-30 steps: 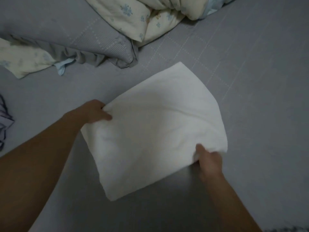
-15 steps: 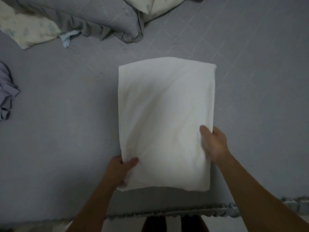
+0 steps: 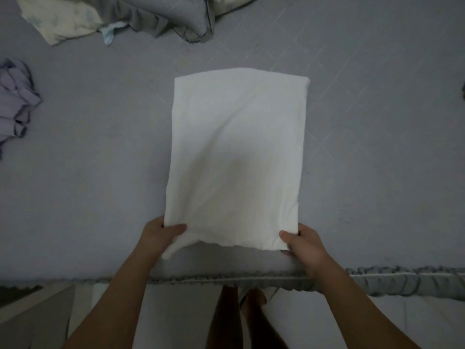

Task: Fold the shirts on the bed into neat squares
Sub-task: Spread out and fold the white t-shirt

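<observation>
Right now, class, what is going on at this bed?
A person stands at the edge of a grey bed folding a white shirt. It lies as a tall rectangle, not yet a square. The left hand and the right hand each pinch a near corner. A crumpled lilac garment waits at the left edge, and a bunched duvet lies at the far side.
</observation>
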A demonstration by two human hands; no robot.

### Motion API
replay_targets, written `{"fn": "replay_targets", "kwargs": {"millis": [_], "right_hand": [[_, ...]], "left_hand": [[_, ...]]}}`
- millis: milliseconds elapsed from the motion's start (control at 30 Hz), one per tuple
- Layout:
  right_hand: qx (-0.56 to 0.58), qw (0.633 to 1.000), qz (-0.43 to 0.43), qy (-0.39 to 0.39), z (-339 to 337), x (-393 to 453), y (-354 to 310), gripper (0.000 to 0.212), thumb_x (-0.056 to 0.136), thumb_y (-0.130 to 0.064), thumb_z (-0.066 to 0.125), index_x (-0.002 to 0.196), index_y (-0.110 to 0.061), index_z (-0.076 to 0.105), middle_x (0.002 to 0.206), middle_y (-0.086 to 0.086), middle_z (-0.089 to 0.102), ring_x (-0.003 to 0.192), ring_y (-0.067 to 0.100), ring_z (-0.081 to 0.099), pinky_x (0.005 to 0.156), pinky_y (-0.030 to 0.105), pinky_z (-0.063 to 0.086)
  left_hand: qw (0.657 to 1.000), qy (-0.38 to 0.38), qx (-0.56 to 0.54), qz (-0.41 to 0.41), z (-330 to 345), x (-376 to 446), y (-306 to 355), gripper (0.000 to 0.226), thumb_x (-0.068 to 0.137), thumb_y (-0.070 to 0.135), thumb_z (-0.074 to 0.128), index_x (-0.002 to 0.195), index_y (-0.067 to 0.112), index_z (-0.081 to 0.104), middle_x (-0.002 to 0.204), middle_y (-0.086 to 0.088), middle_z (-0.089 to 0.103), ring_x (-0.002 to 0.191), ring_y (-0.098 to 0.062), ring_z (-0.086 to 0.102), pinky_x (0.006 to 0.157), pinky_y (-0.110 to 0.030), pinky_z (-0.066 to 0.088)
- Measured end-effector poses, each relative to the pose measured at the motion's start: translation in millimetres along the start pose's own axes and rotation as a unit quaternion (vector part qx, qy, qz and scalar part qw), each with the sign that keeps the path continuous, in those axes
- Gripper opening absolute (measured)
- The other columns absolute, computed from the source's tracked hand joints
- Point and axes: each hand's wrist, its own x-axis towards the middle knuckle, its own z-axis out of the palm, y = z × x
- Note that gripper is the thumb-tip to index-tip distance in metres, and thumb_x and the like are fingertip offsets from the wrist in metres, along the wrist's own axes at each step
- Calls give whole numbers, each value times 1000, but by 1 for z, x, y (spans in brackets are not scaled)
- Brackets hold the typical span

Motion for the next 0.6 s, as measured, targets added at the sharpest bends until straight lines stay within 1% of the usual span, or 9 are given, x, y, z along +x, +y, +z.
{"fn": "replay_targets", "kwargs": {"millis": [67, 133, 200, 267, 333, 367, 500, 567, 600], "right_hand": [[-15, 999, -16, 32, -1, -5, 4, 32, 92, -13, 64, 124, -9, 62, 104, 3, 67, 95, 21, 65, 73, 29, 58], [-61, 996, -30, 61, -4, -8, 10, 31, 92, -13, 63, 123, -10, 63, 105, 4, 66, 95, 23, 64, 83, 37, 56], [-42, 997, -21, 63, -6, -7, 16, 25, 92, -14, 63, 117, -12, 65, 109, 8, 68, 94, 24, 65, 83, 38, 56], [23, 999, -2, 44, -8, -7, 19, 18, 93, -20, 65, 109, -14, 66, 108, 8, 71, 95, 24, 67, 78, 35, 59], [58, 998, -1, 33, -10, -5, 20, 20, 92, -29, 67, 107, -16, 68, 103, 4, 73, 95, 23, 70, 76, 33, 60], [64, 997, -4, 30, -10, -5, 20, 19, 92, -30, 67, 105, -17, 69, 101, 3, 74, 94, 22, 70, 75, 32, 60], [97, 995, 0, 29, -10, -11, 23, 16, 93, -20, 66, 107, -13, 70, 101, 6, 75, 94, 23, 71, 71, 30, 61], [106, 994, 1, 35, -11, -17, 21, 16, 93, -16, 66, 108, -10, 70, 102, 8, 75, 92, 25, 72, 66, 29, 61], [106, 994, -3, 37, -12, -21, 19, 17, 93, -14, 65, 109, -8, 68, 103, 9, 74, 92, 25, 72, 64, 28, 61]], "left_hand": [[992, 92, 86, 24, 8, -12, -8, 20, 82, 22, 75, 100, 18, 67, 92, -6, 71, 72, -18, 61, 64, -28, 47], [977, 155, 141, 50, 18, -25, -17, 32, 84, 21, 70, 114, 12, 62, 99, -12, 67, 80, -23, 56, 70, -31, 42], [977, 180, 96, 66, 27, -33, -18, 46, 82, 20, 73, 123, 12, 53, 105, -9, 64, 89, -26, 58, 75, -33, 43], [979, 184, 30, 83, 31, -32, -15, 55, 81, 28, 77, 128, 14, 50, 109, -3, 61, 93, -24, 59, 77, -33, 46], [988, 144, -26, 59, 30, -24, -7, 56, 82, 38, 77, 126, 12, 54, 110, -5, 64, 91, -23, 63, 75, -35, 52], [992, 108, -59, 34, 27, -20, -4, 54, 82, 38, 78, 123, 10, 58, 109, -6, 67, 90, -24, 65, 73, -36, 54], [986, -68, -134, -70, 21, -21, -11, 43, 75, 18, 83, 112, 3, 67, 96, -10, 76, 86, -31, 73, 74, -40, 60], [975, -92, -182, -84, 22, -29, -17, 44, 74, 12, 81, 113, -1, 67, 99, -13, 76, 89, -31, 73, 75, -39, 59], [968, -93, -215, -88, 23, -32, -20, 44, 75, 11, 79, 115, -2, 66, 103, -15, 75, 93, -33, 72, 79, -40, 58]]}}
